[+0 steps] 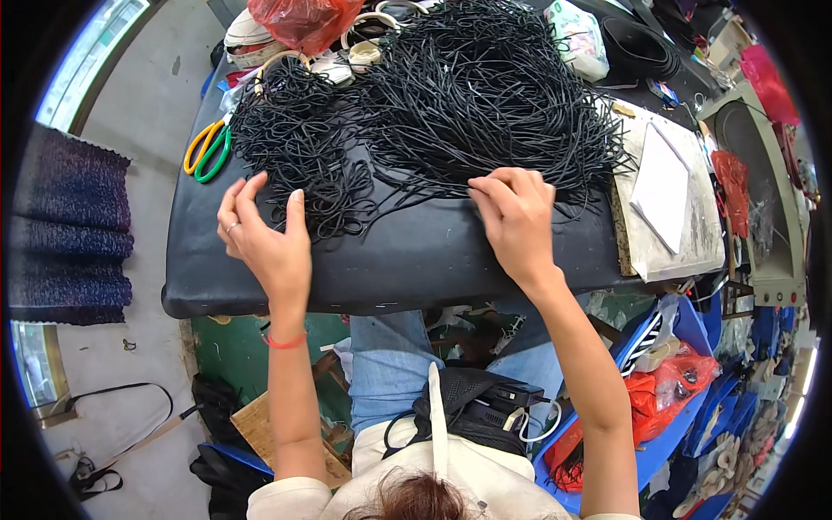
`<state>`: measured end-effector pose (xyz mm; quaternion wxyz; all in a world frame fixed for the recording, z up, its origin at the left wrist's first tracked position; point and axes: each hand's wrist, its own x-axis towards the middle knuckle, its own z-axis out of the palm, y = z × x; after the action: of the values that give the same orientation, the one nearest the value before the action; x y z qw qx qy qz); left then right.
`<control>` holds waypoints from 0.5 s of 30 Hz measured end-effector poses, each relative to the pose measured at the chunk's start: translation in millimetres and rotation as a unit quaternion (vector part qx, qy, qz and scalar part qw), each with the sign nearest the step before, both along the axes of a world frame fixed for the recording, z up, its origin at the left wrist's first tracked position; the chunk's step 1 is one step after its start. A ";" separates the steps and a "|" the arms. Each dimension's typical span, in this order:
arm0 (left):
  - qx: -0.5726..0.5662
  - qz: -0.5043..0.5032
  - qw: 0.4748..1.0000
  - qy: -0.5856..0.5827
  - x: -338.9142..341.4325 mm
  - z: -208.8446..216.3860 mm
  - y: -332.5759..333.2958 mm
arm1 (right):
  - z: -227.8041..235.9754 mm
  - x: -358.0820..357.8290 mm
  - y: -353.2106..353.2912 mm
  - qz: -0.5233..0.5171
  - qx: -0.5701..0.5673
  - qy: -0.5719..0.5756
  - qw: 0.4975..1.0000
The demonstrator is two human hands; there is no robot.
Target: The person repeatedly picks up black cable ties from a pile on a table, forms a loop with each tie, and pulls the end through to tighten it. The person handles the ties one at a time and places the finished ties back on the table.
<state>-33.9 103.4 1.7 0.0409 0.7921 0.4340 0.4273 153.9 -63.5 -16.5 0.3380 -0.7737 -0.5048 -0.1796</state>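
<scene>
A big heap of thin black cords (485, 95) covers the middle of the black padded table (407, 269). To its left lies a smaller tangle of looped black cords (295, 139). My left hand (267, 247) hovers at the near edge of this tangle, thumb and fingers spread, holding nothing. At the near edge of the large heap, my right hand (520, 221) is closed in a pinch, with black cord at its fingertips. How many strands it grips is too small to tell. Scissors (208, 152) with yellow and green handles lie left of the small tangle.
A worn board (693, 234) with a white sheet (663, 191) sits on the right. Behind the heaps are a red plastic bag (308, 17) and a coiled black strap (641, 48). Below right stands a blue bin (555, 472) with red bags.
</scene>
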 end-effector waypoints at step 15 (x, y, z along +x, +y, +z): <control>-0.378 -0.456 0.804 -0.050 19.3 29.9 -110.5 | 74.6 -24.4 -75.2 -0.021 0.085 -0.034 0.996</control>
<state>-14.5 -7.1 31.6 0.5492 0.7979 0.1472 0.2002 129.5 -138.7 58.1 0.3814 -0.7459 -0.4826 -0.2556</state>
